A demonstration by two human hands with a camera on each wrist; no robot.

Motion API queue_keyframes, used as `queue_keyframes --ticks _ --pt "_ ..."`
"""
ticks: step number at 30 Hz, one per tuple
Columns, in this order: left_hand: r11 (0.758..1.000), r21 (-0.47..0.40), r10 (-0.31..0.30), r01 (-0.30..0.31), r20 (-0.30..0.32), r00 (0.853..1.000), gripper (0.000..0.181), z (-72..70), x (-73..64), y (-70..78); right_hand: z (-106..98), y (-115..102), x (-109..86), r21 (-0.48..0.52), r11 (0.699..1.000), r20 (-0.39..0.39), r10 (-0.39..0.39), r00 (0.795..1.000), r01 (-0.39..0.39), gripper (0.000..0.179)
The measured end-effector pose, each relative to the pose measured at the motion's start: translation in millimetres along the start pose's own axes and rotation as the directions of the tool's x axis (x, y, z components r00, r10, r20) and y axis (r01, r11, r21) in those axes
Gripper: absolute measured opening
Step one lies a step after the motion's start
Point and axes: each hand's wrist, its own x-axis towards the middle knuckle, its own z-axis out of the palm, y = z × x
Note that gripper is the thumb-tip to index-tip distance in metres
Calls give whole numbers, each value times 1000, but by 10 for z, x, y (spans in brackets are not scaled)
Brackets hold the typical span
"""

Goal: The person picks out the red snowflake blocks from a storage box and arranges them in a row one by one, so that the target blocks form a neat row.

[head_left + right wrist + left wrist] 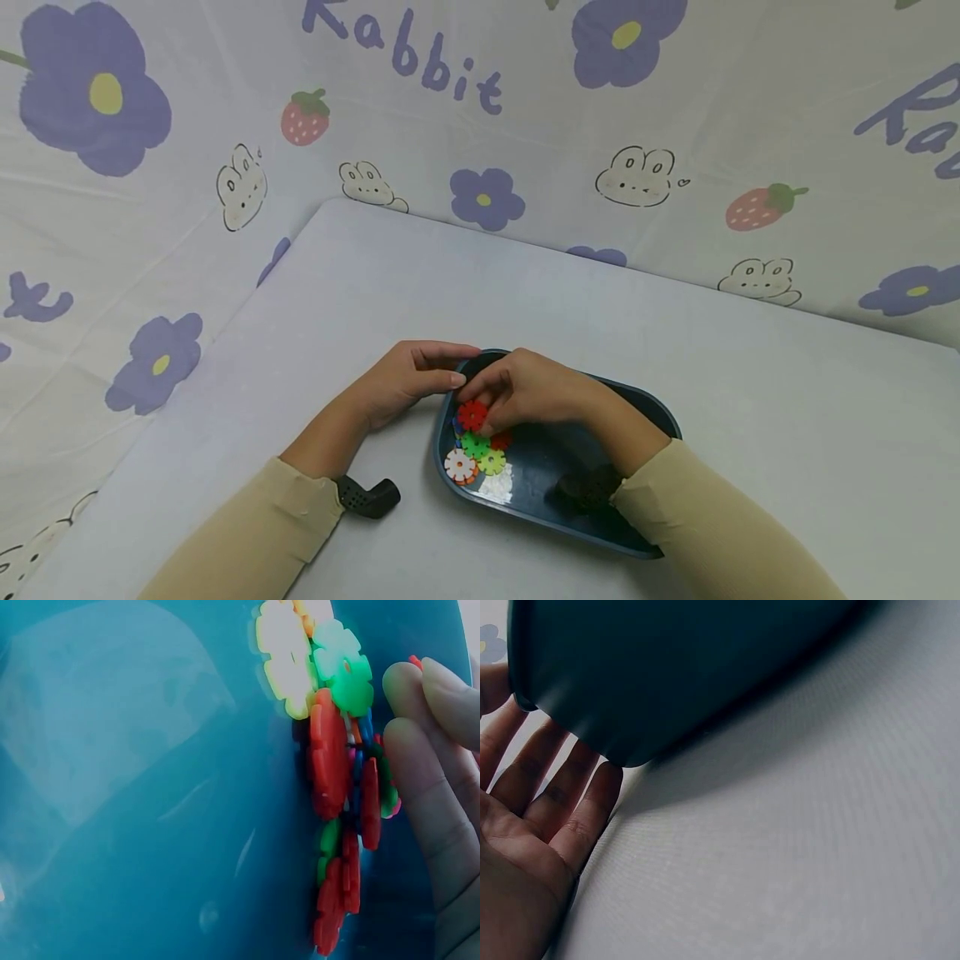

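Your left hand, fingers nearly straight, touched the tray; your right hand pinched a red disc within it. That grasp appeared complete; the other discs, piled at the tray's left end, apparently awaited handling.

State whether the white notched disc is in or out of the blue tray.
In: the head view shows the white notched disc inside the blue tray, near its left end.
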Motion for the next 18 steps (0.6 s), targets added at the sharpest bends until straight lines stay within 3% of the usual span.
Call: queue_keyframes --ticks 18 --pt "1000 11 4 -4 0 1000 44 -1 -1 -3 -3 5 -14 21 999 -14 -31 999 31 32"
